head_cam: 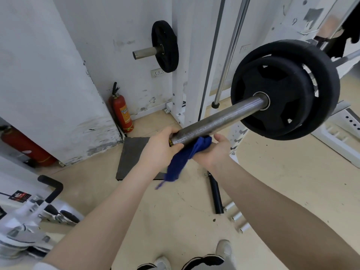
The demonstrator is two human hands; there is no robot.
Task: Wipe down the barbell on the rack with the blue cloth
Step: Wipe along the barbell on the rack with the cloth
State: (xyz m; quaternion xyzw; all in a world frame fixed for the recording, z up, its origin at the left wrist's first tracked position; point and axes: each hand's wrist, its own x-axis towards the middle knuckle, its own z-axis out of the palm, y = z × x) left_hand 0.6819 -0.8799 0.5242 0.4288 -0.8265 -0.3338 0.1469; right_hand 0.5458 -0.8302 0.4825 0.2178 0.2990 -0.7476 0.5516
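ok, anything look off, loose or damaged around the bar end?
Nothing wrong at the barbell itself: both plates sit on the sleeve. Oddities are around it: a black tube and short silver pegs lie loose on the floor near the feet, and the wall paint is flaking low down.

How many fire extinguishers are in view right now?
2. One fire extinguisher stands upright in the wall corner beyond the floor mat; the other extinguisher lies tilted at the left edge, partly hidden by the white pillar.
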